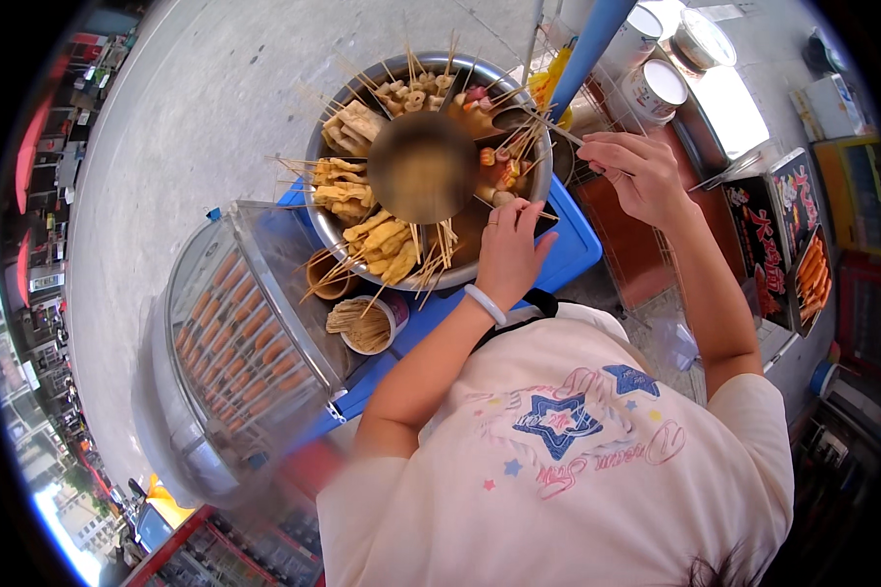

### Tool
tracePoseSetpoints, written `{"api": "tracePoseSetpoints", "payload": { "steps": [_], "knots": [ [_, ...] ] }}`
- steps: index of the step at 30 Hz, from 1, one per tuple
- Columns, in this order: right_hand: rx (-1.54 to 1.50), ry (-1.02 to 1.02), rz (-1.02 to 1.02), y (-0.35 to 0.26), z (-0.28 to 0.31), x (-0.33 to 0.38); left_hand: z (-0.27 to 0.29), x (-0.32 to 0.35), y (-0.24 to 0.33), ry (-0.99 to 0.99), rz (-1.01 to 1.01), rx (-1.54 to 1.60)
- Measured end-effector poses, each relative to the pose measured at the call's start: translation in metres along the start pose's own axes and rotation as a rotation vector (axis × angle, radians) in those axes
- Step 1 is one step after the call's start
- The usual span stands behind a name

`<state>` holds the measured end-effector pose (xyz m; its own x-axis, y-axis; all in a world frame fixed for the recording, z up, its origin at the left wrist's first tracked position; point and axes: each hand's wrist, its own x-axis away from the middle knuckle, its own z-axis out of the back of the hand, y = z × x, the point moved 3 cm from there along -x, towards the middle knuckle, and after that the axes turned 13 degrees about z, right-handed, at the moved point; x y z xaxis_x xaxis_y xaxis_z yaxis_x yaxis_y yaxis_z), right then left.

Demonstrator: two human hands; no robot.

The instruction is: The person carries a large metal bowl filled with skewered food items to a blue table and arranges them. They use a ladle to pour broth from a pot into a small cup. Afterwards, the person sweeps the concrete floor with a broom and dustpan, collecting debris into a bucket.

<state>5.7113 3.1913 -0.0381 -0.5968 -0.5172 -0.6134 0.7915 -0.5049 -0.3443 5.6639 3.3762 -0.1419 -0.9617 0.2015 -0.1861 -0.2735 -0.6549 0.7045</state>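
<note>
My left hand rests on the near right rim of the big pot of skewers; my right hand is further right. Two cups stand near the pot's near left edge, the sausage roller left of them. Tins sit far right.

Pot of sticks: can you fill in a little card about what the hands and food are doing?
pot: round metal pot full of skewers
left hand: rests on the pot's near rim, pinching a thin stick
right hand: raised beside the pot, pinching a skewer
wrist: pale bangle
nearby: two cups of sticks, sausage roller
</note>
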Motion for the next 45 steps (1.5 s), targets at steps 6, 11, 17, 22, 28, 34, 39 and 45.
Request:
{"api": "tracePoseSetpoints", "payload": {
  "steps": [6,11,17,22,28,34,39,45],
  "knots": [
    [0.102,0.001,0.131,-0.026,0.000,0.013,-0.015,-0.003,-0.023,0.068,-0.017,-0.020],
    [0.087,0.008,0.140,-0.049,0.005,0.025,-0.008,-0.004,-0.025,0.095,0.079,-0.037],
    [0.087,0.173,0.092,-0.045,0.009,0.031,-0.009,-0.019,-0.018,0.028,0.174,-0.055],
    [0.080,0.255,0.060,-0.036,0.009,0.028,-0.014,-0.050,-0.016,-0.029,0.218,0.092],
    [0.043,0.317,0.021,-0.037,0.004,0.027,-0.019,-0.041,-0.025,-0.148,0.178,0.095],
    [0.034,0.285,0.039,-0.041,-0.010,0.021,-0.037,0.002,-0.022,-0.160,0.135,-0.303],
    [0.004,0.304,0.026,-0.048,-0.022,0.016,-0.032,-0.001,-0.011,-0.119,0.088,-0.236],
    [-0.049,0.365,-0.004,-0.055,-0.035,0.016,-0.030,0.014,-0.017,-0.151,-0.007,-0.247]
  ]
}}
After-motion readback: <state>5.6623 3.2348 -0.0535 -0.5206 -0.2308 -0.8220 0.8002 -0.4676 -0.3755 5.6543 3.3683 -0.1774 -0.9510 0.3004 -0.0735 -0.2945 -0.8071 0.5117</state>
